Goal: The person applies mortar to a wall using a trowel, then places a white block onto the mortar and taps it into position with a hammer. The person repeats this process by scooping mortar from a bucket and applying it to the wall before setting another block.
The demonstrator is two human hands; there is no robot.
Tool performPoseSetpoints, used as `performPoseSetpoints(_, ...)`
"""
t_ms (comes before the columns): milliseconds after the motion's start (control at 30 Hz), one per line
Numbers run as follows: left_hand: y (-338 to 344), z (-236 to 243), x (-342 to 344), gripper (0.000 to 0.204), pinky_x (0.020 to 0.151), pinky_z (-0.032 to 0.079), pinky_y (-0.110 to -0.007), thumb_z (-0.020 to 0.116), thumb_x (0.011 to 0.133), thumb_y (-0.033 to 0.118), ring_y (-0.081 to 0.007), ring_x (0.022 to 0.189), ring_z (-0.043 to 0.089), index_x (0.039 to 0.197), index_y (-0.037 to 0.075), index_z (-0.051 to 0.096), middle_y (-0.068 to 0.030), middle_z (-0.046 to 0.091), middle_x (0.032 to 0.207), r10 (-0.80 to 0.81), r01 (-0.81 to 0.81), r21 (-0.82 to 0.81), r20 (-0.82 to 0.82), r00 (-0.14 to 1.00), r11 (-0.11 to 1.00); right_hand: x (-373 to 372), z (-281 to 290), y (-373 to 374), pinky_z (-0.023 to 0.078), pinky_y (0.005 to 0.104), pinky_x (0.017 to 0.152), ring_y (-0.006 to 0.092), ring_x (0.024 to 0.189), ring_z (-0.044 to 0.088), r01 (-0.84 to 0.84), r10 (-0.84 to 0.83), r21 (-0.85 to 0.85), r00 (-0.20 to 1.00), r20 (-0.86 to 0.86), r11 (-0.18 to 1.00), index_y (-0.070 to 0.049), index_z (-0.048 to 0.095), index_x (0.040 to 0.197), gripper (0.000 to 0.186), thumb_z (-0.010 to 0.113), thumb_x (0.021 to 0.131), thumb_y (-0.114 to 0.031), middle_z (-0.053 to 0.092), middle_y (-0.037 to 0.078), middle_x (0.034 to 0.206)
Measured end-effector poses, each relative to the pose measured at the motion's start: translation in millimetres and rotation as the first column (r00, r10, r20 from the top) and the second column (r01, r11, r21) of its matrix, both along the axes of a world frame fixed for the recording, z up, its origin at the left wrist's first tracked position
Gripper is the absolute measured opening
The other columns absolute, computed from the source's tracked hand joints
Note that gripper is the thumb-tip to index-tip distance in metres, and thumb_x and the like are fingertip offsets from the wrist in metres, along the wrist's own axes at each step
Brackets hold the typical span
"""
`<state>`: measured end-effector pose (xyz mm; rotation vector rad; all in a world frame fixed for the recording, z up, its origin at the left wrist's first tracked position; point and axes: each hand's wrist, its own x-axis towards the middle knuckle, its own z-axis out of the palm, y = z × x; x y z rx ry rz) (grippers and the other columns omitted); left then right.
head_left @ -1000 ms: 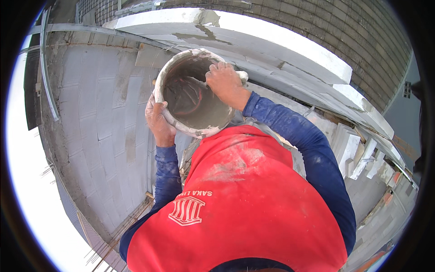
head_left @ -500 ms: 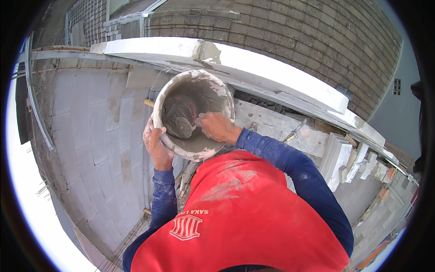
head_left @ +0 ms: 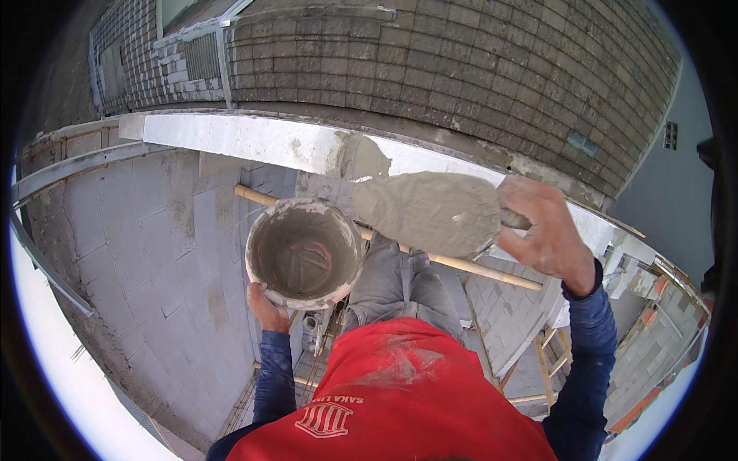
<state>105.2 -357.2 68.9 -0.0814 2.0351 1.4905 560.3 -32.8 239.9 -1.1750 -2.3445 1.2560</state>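
My left hand (head_left: 267, 309) grips the near-left side of a mortar-stained bucket (head_left: 344, 286), its thumb over the rim. Grey mortar coats the inside of the bucket, with some wet mortar (head_left: 304, 269) at the bottom. To the right, my right hand (head_left: 547, 230) is closed around the handle of a trowel (head_left: 513, 220). A thick layer of grey mortar (head_left: 438, 211) covers the trowel's blade, which is held level and points left. Behind the blade runs the white block wall (head_left: 246, 138), with a grey mortar patch (head_left: 367, 159) on it.
A bamboo pole (head_left: 492, 273) crosses below the trowel, in front of my legs. A grey block wall (head_left: 154, 246) stands at the left. Beyond the white wall lies a tiled roof (head_left: 438, 69). A wooden ladder (head_left: 550, 361) shows at the lower right, below a drop.
My right hand has come out of the bucket and swung right, bringing up the trowel loaded with mortar. The bucket, still in my left hand, sits lower, and my view has shifted.
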Motion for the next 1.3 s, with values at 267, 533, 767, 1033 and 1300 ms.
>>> performPoseSetpoints(267,-71,-75,-21,0.027,0.077,0.05,-0.034,0.062,0.094,0.019,-0.0163,0.091,0.062,0.116,0.004,0.066,-0.0036,0.065,0.106,0.021,-0.021,-0.33,-0.005,1.0,0.944,-11,-89,121,0.053,0.0467,0.075,0.0397,0.081,0.064,-0.138,0.12,0.097,0.978,0.171,0.986,0.003,0.07,0.101,0.031,0.064,0.077,-0.016,0.065,0.02,0.09)
performPoseSetpoints(533,-110,-82,-30,0.038,0.098,0.041,-0.039,0.063,0.096,0.041,-0.0157,0.107,0.056,0.119,0.011,0.063,-0.0007,0.062,0.117,0.007,0.045,-0.456,0.111,0.994,0.889,-42,-159,157,0.054,0.0455,0.079,0.0343,0.091,0.066,-0.341,0.292,0.121,0.907,0.302,0.932,-0.003,0.071,0.102,0.025,0.07,0.082,-0.019,0.067,0.012,0.096)
performPoseSetpoints(767,-103,-88,-17,0.041,0.105,0.038,-0.042,0.062,0.098,0.042,-0.0171,0.12,0.052,0.128,0.014,0.061,-0.0011,0.061,0.128,0.06,0.02,-0.478,0.151,0.987,0.878,-65,-138,142,0.05,0.0406,0.072,0.0253,0.084,0.061,-0.4,0.311,0.379,0.91,0.275,0.834,-0.008,0.072,0.099,0.02,0.074,0.079,-0.013,0.063,0.006,0.092)
performPoseSetpoints(1033,-92,-103,-11,0.046,0.109,0.035,-0.042,0.06,0.099,0.042,-0.0175,0.126,0.051,0.134,0.014,0.059,-0.0017,0.06,0.133,0.041,0.078,-0.42,0.268,0.962,0.904,-53,-80,124,0.045,0.0358,0.065,0.0205,0.081,0.058,-0.386,0.257,0.496,0.915,0.309,0.778,-0.007,0.072,0.096,0.025,0.076,0.072,-0.009,0.062,0.004,0.089)
performPoseSetpoints(1300,-81,-115,-1,0.028,0.1,0.041,-0.04,0.059,0.098,0.032,-0.0163,0.113,0.055,0.119,0.015,0.063,0.0,0.061,0.119,0.029,0.056,-0.396,0.203,0.979,0.916,-60,-131,148,0.048,0.0374,0.075,0.0208,0.085,0.059,-0.392,0.264,0.354,0.896,0.357,0.849,-0.008,0.073,0.1,0.024,0.075,0.077,-0.011,0.063,0.005,0.094)
